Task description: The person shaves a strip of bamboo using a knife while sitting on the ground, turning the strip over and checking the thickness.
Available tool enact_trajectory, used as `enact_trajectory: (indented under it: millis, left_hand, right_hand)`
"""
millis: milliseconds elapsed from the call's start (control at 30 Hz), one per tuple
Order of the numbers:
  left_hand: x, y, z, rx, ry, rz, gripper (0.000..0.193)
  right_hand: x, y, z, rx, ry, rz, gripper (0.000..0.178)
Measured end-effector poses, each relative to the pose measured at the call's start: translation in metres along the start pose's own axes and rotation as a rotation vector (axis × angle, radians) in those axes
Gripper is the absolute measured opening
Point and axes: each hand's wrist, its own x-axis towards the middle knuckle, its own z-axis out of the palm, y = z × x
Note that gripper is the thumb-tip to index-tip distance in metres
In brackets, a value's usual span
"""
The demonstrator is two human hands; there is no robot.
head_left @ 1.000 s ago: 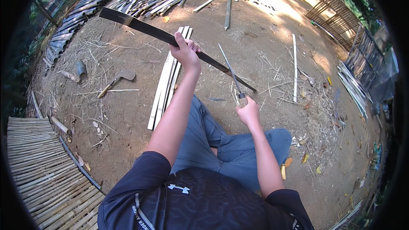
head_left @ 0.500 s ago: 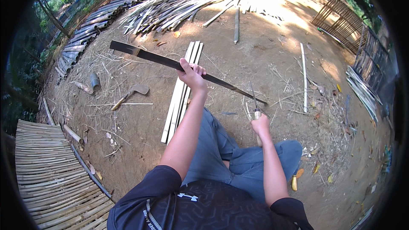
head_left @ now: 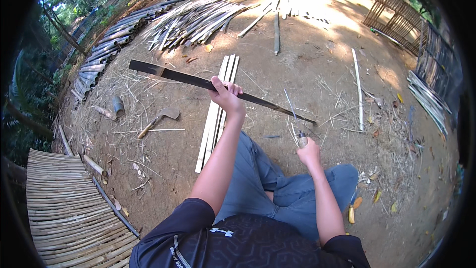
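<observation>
My left hand point(head_left: 227, 97) is closed around a long dark bamboo strip point(head_left: 186, 78), thumb on top. The strip slants from the upper left down to the right, its far end near the ground. In my right hand point(head_left: 309, 152) is a knife point(head_left: 302, 139) with a pale wooden handle. Its thin blade points up and to the left, close to the strip's right part; whether the two touch I cannot tell. Beneath my left forearm, several pale split bamboo strips point(head_left: 229, 72) lie side by side on the ground.
A bamboo slat platform point(head_left: 74, 203) stands at lower left. A broad-bladed knife point(head_left: 159, 120) lies left of the strips, and a yellow-handled one point(head_left: 351, 213) by my right knee. Beyond are a split bamboo pile point(head_left: 198, 20), bamboo poles point(head_left: 101, 54) and a lattice panel point(head_left: 394, 20).
The knife in my right hand has turned, its blade now leaning further left. My left hand keeps its grip on the strip. The whole view has shifted slightly.
</observation>
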Motion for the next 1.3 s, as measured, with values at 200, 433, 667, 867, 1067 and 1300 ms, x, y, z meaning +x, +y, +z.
enact_trajectory:
  millis: [200, 433, 667, 867, 1067, 1300]
  left_hand:
    - [0.000, -0.001, 0.012, 0.003, 0.068, -0.018, 0.042]
    - [0.004, -0.001, -0.010, 0.029, 0.067, 0.046, 0.041]
    - [0.003, -0.007, 0.008, 0.043, 0.042, 0.033, 0.039]
    - [-0.011, 0.002, 0.008, 0.112, 0.085, 0.052, 0.044]
    - [-0.016, -0.001, 0.019, 0.140, 0.163, 0.029, 0.049]
    - [-0.011, -0.001, 0.012, 0.170, 0.113, 0.088, 0.064]
  right_hand:
    - [0.024, 0.045, 0.026, 0.028, 0.107, 0.127, 0.028]
    - [0.016, 0.033, 0.012, 0.016, 0.028, 0.026, 0.032]
    - [0.046, 0.083, 0.022, 0.126, 0.109, 0.105, 0.027]
    - [0.023, 0.057, 0.023, 0.061, 0.075, -0.070, 0.031]
    - [0.052, 0.084, 0.030, 0.077, 0.087, 0.209, 0.030]
    - [0.021, 0.049, 0.026, 0.163, 0.035, -0.113, 0.040]
